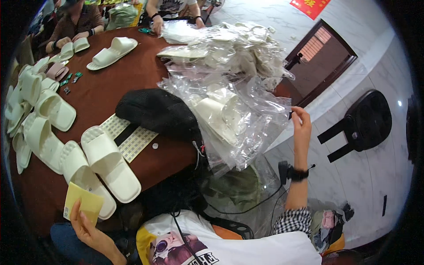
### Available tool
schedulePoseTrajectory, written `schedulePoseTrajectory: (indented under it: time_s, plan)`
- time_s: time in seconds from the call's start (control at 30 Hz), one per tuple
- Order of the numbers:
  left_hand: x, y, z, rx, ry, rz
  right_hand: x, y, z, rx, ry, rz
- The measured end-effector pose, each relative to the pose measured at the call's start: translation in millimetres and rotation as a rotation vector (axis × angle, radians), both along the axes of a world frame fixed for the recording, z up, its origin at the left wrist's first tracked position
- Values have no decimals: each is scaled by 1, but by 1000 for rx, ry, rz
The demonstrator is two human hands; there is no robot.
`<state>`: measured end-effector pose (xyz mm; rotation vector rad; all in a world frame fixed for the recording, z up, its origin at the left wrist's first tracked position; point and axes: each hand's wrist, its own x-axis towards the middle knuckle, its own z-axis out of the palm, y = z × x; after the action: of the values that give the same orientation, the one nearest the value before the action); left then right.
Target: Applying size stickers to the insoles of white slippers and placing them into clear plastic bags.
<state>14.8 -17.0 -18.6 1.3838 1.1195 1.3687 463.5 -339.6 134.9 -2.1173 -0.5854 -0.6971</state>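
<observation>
My left hand [92, 234] is at the lower left, its fingers closed on a yellow card [86, 198]. Just beyond the card, a pair of cream-white slippers lies side by side; the right-hand slipper [110, 163] rests partly on a sheet of small printed stickers [140, 143]. Off to the right, the fingertips of my right hand [302, 128] pinch the edge of a clear plastic bag [260, 128]. White slippers [216, 112] show through the plastic. The bag lies at the table's right edge, beside a black fabric item [157, 110] that covers part of the sticker sheet.
More white slippers [55, 110] crowd the table's left side. A single slipper [112, 53] lies farther back. Bagged slippers [247, 48] are heaped at the far right. Two people work across the brown table [97, 97]. A black cable [247, 212] hangs near my right forearm.
</observation>
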Motion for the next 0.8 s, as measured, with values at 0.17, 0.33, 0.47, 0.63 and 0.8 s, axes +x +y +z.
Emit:
schedulePoseTrajectory:
  time_s: [0.17,0.33,0.47,0.63,0.8]
  plan:
    - [6,-2,-1,80,84,-62,155,-112,-56,283,343,-165]
    - [16,-16,5,53,176,-59,202,-105,-89,160,650,-167]
    - [22,-25,9,-18,229,-79,197,-67,-113,295,449,-308]
    - [31,-28,12,194,286,-154,207,-104,-133,1026,931,-162]
    - [25,-28,12,91,250,-153,234,-111,-151,854,977,3]
